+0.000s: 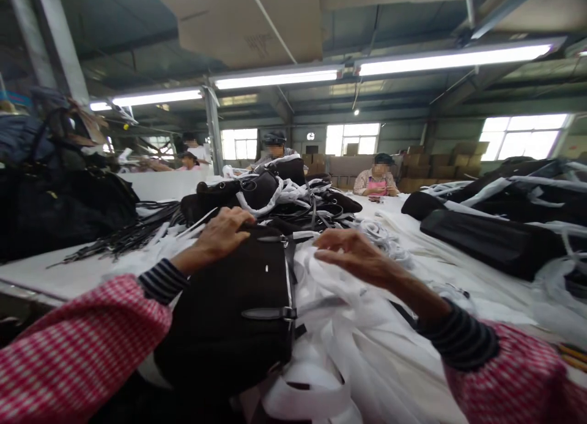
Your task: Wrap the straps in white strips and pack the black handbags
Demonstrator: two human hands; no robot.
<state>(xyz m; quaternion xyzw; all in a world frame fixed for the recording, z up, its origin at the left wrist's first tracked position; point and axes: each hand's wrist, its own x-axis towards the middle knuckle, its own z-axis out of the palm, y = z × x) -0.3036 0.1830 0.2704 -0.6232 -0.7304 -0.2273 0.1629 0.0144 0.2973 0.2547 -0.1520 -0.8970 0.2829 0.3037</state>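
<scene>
One left grip [224,229] is resting at the far edge of a black bag [220,295], its fingers bending over the fabric; whether they are pinching it cannot be told. The right grip [355,252] is lying beside the bag's right side, fingers curling toward the thumb at the loose white strips [330,289]; closure on a strip is not showing clearly. The bag is occupying the near edge of the desk [41,262], left of the middle, its upper strap [270,239] and lower strap [261,314] pointing toward the buckled right side.

By judgement, the step in hand is positioning the bag and sorting the strips beside it. The next move is probably calling for steadying the bag with the left grip and separating one strip with the right, keeping it clear of the lower buckle [288,314].

Beyond, a mixed heap [261,194] is covering the desk's middle toward the far edge; black cords [128,231] are spreading toward the left edge, and right-hand bags [490,240] are lying toward the right edge.
</scene>
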